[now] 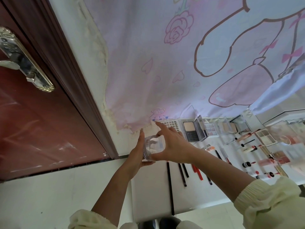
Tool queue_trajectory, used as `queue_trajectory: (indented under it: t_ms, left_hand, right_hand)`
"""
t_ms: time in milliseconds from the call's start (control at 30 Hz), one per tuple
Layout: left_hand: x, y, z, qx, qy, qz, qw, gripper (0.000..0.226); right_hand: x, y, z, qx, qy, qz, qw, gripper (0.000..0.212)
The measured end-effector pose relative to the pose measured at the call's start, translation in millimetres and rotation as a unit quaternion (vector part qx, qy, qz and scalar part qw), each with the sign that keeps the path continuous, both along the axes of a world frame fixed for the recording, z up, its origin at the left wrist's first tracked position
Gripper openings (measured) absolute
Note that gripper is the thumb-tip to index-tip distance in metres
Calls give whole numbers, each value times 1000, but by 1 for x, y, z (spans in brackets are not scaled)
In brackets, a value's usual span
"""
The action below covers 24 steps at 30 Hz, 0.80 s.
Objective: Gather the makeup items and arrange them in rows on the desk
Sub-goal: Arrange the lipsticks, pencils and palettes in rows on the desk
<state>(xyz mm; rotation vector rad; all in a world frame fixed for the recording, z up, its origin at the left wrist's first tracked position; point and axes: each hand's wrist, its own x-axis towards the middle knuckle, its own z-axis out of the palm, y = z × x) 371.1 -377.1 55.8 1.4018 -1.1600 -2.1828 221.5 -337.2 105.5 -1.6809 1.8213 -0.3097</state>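
Note:
A clear round jar (152, 147) is held above the left end of the white desk (151, 195). My left hand (138, 154) cups its left side with fingers straight up and the thumb under it. My right hand (173, 144) grips its top and right side, index finger pointing up. Behind the hands lies a white lash tray (171, 124). To its right stand an open powder compact (193, 130) and eyeshadow palettes (211, 129). Dark pencils (183, 172) and a red pencil (197, 172) lie in a row near the front.
Lipsticks, small pots and brushes (249, 144) are spread over the desk's right part. A pink cartoon cloth (165, 63) hangs on the wall behind. A dark red door (41, 121) with a metal handle (21, 58) stands at the left.

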Motion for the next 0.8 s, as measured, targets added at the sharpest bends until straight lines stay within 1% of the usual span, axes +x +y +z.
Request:
queue_trajectory:
  t_ms: [100,233,333,433,500,567,600,667,733,800]
  left_hand:
    - [-1,-2,0,7,-7,0,1000,72]
    - [2,-5,-2,41,-9,1,999,67]
    - [5,-8,-4,74,-12,-20,997,60]
    - [9,-13,-6,101,-20,-41,994,62]
    - [10,-16,-10,104,-26,-29,994,63]
    - [12,-19,-14,101,-28,-4,994,66]
    - [13,-20,-16,102,-24,7,995,68]
    - [13,-21,-20,112,2,21,994,70]
    - [13,-22,-24,127,32,38,991,69]
    - [13,-23,-31,152,57,61,985,66]
  right_hand:
    - [1,1,1,13,1,-18,1000,111]
    - [2,2,5,-29,42,55,997,110]
    - [2,2,6,-57,81,105,990,107]
    - [4,3,4,-64,119,144,980,102]
    - [4,2,1,-66,123,145,980,104]
    - [4,0,1,-55,94,109,988,113]
    - [3,-1,0,-49,66,80,993,115]
    - [1,-2,-3,-44,-13,13,999,113]
    - [-2,-3,-9,-45,-108,-72,991,107]
    - [-5,-3,-15,-39,-190,-160,968,99]
